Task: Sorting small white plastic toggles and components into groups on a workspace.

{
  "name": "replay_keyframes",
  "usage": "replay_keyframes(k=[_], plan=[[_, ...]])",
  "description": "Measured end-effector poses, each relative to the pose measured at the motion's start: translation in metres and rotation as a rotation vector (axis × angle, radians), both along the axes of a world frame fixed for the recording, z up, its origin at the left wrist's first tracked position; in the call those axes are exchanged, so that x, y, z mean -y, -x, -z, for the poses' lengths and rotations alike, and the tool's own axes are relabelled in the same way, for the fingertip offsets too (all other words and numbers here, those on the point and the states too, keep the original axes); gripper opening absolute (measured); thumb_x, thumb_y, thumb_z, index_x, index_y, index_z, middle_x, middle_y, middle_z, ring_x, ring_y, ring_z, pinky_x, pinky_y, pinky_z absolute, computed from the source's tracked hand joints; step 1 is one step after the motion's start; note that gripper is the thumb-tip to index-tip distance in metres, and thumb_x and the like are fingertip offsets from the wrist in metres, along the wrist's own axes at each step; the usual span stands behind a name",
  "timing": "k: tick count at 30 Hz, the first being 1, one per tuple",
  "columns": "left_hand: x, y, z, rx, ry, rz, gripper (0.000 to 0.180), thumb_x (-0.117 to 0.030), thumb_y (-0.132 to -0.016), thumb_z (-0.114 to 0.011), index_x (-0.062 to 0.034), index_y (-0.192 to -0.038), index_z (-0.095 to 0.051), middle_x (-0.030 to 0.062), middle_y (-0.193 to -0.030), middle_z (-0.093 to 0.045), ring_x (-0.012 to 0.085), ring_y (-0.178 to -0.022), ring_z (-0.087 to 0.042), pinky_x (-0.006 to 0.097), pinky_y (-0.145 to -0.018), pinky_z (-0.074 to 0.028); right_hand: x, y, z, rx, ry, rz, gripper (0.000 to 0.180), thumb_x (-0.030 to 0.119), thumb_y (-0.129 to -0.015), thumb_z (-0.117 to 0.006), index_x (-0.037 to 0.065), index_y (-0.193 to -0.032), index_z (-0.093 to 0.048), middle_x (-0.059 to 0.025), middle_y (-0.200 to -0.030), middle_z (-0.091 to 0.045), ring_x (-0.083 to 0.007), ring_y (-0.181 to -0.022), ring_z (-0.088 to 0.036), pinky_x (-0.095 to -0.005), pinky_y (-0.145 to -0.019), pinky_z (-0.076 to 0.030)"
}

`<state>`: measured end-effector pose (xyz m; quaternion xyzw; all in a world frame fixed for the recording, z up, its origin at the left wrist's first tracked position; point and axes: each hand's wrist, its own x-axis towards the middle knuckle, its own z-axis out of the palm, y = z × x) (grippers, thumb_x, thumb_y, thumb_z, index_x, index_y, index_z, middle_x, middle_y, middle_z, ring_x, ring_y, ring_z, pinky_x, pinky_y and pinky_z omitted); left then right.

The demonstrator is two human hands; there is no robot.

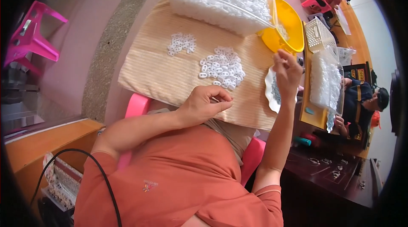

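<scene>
My left hand is low over the near edge of a striped beige cloth. Its thumb and forefinger come together in a pinch, and anything between them is too small to make out. Just beyond it lies a pile of small white oval pieces with two holes. A smaller pile of such white pieces sits farther left. My right hand is raised at the cloth's right side with curled fingers, partly hiding a white wavy-edged dish of small bluish-grey bits. Whether it holds anything is hidden.
A large clear bin heaped with white pieces stands at the back, beside a yellow basin. To the right, another person works at a clear container of white pieces, near a white perforated basket. A pink stool stands left.
</scene>
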<state>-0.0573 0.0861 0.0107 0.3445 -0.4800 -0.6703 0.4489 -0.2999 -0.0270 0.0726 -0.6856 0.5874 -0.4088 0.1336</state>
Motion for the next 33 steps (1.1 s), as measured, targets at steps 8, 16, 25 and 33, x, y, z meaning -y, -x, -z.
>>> replay_keyframes(k=[8,16,25,33], plan=[[0.035,-0.030,-0.007,0.422,0.540,-0.413,0.009,-0.004,-0.079,-0.069,-0.0018,-0.086,-0.064,0.0117,-0.081,-0.065,0.0226,-0.072,-0.065,0.032,-0.063,-0.051,-0.052,-0.028,0.020,-0.066,-0.204,-0.215,0.019,0.003,-0.084,-0.069,-0.002,-0.102,-0.066,-0.0050,-0.083,-0.063,-0.0081,-0.060,-0.053,-0.0230,-0.057,-0.044],[0.052,-0.050,-0.006,0.573,0.444,-0.458,0.015,-0.006,-0.077,-0.071,-0.0030,-0.091,-0.066,0.0118,-0.086,-0.066,0.0248,-0.077,-0.067,0.032,-0.066,-0.052,-0.065,-0.024,0.039,-0.100,-0.237,-0.256,0.024,-0.005,-0.079,-0.062,-0.003,-0.103,-0.065,-0.0076,-0.086,-0.065,-0.0109,-0.061,-0.054,-0.0247,-0.058,-0.045],[0.069,-0.078,-0.002,1.245,0.726,-0.570,0.015,-0.014,-0.078,-0.070,-0.0071,-0.091,-0.068,0.0090,-0.099,-0.062,0.0301,-0.095,-0.057,0.040,-0.082,-0.047,-0.080,-0.020,0.027,-0.125,-0.291,-0.143,0.021,0.006,-0.079,-0.067,0.000,-0.099,-0.067,-0.0138,-0.089,-0.067,-0.0268,-0.070,-0.065,-0.0337,-0.068,-0.052],[0.070,-0.078,0.002,1.347,0.805,-0.497,0.012,-0.015,-0.080,-0.069,-0.0075,-0.089,-0.071,0.0066,-0.096,-0.061,0.0286,-0.092,-0.054,0.039,-0.081,-0.046,-0.100,-0.008,0.033,-0.057,-0.208,-0.203,0.017,0.002,-0.083,-0.068,-0.003,-0.099,-0.066,-0.0069,-0.083,-0.064,-0.0083,-0.059,-0.051,-0.0241,-0.055,-0.043]])
